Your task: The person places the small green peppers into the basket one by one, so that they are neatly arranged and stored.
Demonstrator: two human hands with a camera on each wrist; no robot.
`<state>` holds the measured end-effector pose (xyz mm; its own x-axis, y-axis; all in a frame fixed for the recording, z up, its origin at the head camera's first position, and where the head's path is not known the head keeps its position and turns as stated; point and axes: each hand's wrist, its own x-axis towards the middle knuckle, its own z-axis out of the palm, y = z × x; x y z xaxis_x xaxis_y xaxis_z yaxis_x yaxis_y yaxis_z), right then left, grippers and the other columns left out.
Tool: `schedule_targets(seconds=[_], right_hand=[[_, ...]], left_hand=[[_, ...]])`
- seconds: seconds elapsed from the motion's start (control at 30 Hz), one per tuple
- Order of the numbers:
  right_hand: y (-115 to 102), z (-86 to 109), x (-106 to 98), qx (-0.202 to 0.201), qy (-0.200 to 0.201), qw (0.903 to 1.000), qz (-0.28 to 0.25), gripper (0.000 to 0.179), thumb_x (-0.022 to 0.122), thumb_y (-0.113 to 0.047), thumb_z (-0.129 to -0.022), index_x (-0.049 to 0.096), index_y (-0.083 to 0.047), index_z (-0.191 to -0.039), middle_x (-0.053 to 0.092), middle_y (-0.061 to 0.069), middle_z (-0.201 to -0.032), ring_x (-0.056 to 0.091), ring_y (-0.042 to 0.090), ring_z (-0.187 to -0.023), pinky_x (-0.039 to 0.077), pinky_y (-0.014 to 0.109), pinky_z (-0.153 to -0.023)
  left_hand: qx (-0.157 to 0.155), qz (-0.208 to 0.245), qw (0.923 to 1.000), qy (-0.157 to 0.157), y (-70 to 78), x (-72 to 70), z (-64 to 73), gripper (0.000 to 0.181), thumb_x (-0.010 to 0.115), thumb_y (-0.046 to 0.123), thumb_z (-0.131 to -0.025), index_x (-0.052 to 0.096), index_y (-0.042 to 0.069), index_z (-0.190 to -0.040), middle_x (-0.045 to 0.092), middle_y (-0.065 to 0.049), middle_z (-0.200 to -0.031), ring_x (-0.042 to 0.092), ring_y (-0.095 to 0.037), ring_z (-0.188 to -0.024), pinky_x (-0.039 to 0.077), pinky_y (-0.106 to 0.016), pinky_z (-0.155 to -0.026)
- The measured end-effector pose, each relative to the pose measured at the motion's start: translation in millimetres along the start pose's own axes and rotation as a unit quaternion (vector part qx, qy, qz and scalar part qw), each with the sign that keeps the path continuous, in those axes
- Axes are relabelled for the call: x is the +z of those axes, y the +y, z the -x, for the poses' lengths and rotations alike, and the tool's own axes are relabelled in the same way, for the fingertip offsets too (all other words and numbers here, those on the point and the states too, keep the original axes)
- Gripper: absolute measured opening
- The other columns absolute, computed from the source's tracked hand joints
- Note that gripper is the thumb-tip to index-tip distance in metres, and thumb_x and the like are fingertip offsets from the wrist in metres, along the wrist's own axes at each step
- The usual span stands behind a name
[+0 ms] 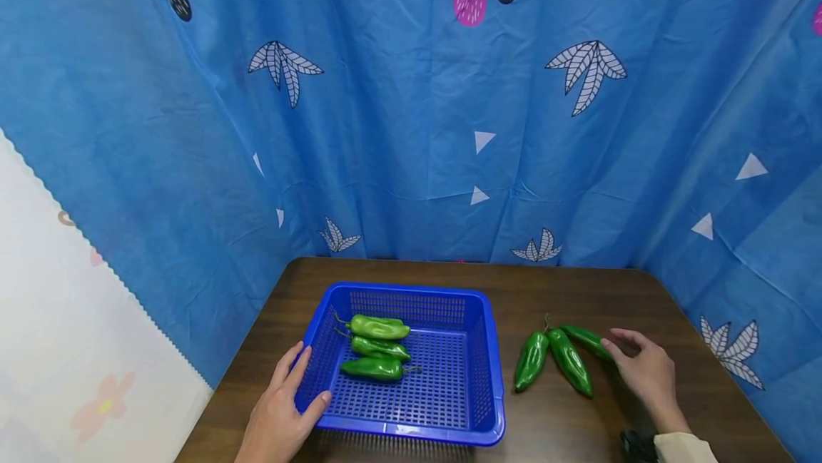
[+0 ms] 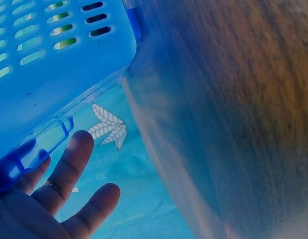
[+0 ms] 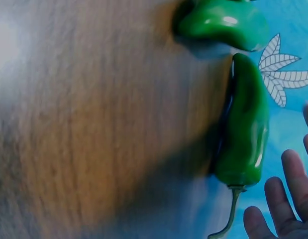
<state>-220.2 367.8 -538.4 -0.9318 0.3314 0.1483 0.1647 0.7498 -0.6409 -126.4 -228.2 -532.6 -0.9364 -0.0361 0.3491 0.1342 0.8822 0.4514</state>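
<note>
I'd grab the rightmost pepper round its middle, thumb one side, fingers the other. It's lower right of the frame, just upper left of the right hand, which is loosely spread and empty. Left hand has fairly straight fingers by the blue basket.

Solid-blue rectangular perforated plastic basket. Glossy tapered dark-green peppers outside it; one light-green tapered pepper inside. Dark-brown wood-grain tabletop. Blue fabric curtain: white leaf prints, white triangles.
</note>
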Motion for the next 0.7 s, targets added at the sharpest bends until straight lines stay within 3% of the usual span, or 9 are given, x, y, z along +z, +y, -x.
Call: schedule_targets(seconds=[0.23, 0.7], right_hand=[[14.7, -2.1, 3.7, -0.023, -0.045, 0.9986, 0.016, 0.069, 0.072, -0.050, -0.089, 0.058, -0.001, -0.136, 0.058, 0.029, -0.134, 0.056, 0.049, -0.113, 0.046, 0.055, -0.086], [22.6, -5.8, 10.9, -0.020, -0.038, 0.9987, 0.028, 0.061, 0.077, -0.037, -0.087, 0.061, 0.002, -0.131, 0.058, 0.031, -0.131, 0.056, 0.050, -0.110, 0.046, 0.057, -0.086]], left_hand=[[-0.002, -0.003, 0.9999, 0.009, 1.1, -0.5, 1.2, 0.077, 0.074, 0.045, -0.088, 0.046, 0.010, -0.151, 0.037, -0.004, -0.158, 0.064, -0.035, -0.118, 0.056, -0.052, -0.075], [-0.010, -0.006, 0.9999, 0.004, 1.8, -0.4, 1.3, 0.078, 0.075, 0.045, -0.087, 0.047, 0.010, -0.150, 0.037, -0.005, -0.158, 0.064, -0.036, -0.118, 0.056, -0.052, -0.075]])
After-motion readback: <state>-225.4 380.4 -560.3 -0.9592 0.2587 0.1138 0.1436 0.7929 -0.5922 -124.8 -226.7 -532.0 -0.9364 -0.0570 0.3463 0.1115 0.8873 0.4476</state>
